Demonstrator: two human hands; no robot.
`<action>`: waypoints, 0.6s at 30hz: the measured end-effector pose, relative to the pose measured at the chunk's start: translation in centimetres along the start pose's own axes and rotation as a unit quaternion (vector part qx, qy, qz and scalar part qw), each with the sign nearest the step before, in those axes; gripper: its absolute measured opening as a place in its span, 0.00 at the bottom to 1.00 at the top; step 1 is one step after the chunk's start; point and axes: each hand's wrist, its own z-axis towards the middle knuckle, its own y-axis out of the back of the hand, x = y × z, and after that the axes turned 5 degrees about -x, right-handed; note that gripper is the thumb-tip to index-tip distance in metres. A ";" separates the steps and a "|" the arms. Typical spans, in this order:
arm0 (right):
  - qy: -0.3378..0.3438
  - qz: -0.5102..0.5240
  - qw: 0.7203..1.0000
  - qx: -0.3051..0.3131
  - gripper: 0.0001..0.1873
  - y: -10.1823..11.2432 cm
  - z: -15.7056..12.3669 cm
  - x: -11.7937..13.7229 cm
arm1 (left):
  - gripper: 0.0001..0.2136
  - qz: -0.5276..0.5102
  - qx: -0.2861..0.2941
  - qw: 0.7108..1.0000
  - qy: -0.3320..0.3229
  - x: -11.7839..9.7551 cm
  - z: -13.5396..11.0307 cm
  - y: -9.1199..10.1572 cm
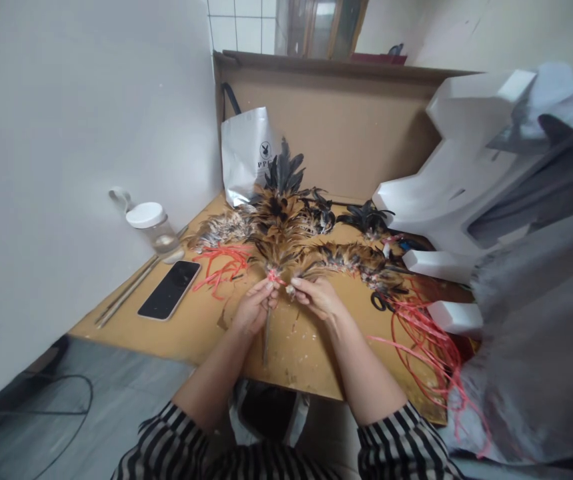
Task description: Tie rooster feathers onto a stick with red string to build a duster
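Note:
My left hand (pixel 256 307) is closed around the stick (pixel 265 340) of a feather duster (pixel 280 208), whose brown and black feathers point away from me. Pink-red plastic string (pixel 273 275) is wound at the base of its lowest feathers. In my right hand (pixel 320 298), thumb and fingers pinch the pale quill end of a small bunch of brown feathers (pixel 311 271), close beside the duster. A row of loose brown feathers (pixel 351 257) lies just beyond that hand, and speckled feathers (pixel 223 228) lie to the left of the duster.
Pink string strips (pixel 223 263) lie left, with a bigger tangle (pixel 429 333) at right by black scissors (pixel 379 301). A phone (pixel 169 290), thin sticks (pixel 129 293) and a lidded jar (pixel 153 227) line the left side. A silver bag (pixel 246 153) and white foam (pixel 451 160) stand behind.

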 end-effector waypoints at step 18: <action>0.030 -0.068 0.993 -0.097 0.18 -1.4 1.2 -3.6 | 0.15 0.062 -0.006 0.998 -0.031 0.7 -0.8 -1.2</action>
